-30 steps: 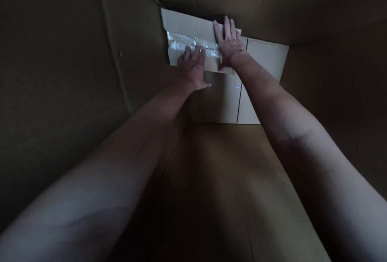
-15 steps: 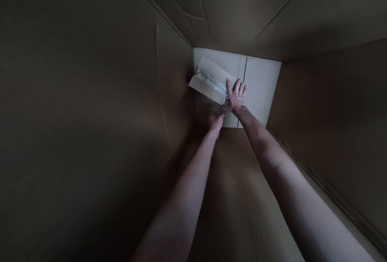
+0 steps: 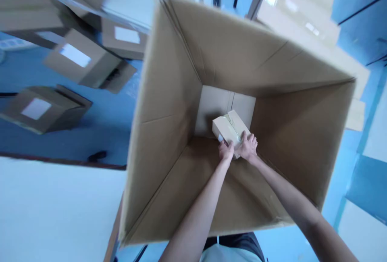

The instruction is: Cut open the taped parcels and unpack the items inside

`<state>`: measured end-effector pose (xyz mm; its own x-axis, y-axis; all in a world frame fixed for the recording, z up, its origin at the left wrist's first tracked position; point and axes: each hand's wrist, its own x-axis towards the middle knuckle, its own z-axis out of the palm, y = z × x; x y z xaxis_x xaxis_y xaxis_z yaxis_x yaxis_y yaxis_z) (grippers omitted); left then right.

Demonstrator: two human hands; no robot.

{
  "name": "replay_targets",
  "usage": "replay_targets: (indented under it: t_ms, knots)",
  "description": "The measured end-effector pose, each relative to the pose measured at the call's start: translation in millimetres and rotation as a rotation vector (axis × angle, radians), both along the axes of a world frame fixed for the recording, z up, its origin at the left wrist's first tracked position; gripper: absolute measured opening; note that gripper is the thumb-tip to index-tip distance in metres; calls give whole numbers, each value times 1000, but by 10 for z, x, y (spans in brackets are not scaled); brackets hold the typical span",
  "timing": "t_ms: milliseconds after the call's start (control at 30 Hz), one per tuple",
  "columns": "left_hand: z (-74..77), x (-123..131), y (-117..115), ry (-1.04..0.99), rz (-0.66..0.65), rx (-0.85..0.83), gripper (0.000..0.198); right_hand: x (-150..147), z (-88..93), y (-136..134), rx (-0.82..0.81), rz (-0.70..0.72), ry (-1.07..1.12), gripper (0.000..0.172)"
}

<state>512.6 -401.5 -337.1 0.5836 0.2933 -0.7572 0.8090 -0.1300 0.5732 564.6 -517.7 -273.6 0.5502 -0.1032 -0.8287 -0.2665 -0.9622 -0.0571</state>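
A small cardboard box (image 3: 229, 127) with shiny clear tape along its top is held between my two hands, inside a tall, deep cardboard carton (image 3: 169, 92). My left hand (image 3: 226, 150) is closed on the box's near left side, thumb at the edge. On the right, my right hand (image 3: 248, 146) grips the near right corner, its fingers over the side. The box hangs tilted above the carton's pale floor (image 3: 211, 100). Its underside is hidden.
Several labelled boxes (image 3: 81, 58) sit on a shelf to the left. Stacked cartons (image 3: 302, 8) stand behind on the right. A white surface (image 3: 60, 209) lies at lower left. The carton's high rim surrounds both forearms.
The small box has risen off the carton's floor and come toward me in both hands. My view has pulled back out of the carton, now showing its rim and the room.
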Motion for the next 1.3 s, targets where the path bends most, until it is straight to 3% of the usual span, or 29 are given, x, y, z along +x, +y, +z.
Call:
replay_targets:
  t_ms: [133, 300, 400, 533, 667, 767, 900, 1133, 1300]
  knots:
    - [828, -41, -110, -101, 117, -36, 46, -193, 837, -134, -7, -6, -312, 128]
    - [1960, -383, -182, -421, 270, -194, 54, -452, 1937, -208, 55, 36, -632, 116]
    - [2676, -692, -207, -550, 335, -105, 68, -672, 2578, -164, 147, 100, -764, 106]
    - [3547, -1204, -169, -717, 450, 40, 75, -1040, 3327, -12, 276, 246, -862, 107]
    - [4151, -1819, 11, -824, 591, 188, 75, -1463, 3876, 324, 383, 430, -902, 117]
    - [4373, -2284, 293, -842, 724, 341, 76, -1818, 4116, 781, 462, 571, -882, 119]
    - [4456, -2918, 901, -774, 935, 479, 74, -2396, 4276, 1641, 574, 757, -785, 113]
    - [4299, -4271, 2206, -556, 1207, 534, 60, -3668, 4271, 3206, 623, 1056, -565, 104]
    - [4118, -4989, 2982, -431, 1170, 459, 52, -4303, 4092, 3935, 564, 1083, -442, 116]
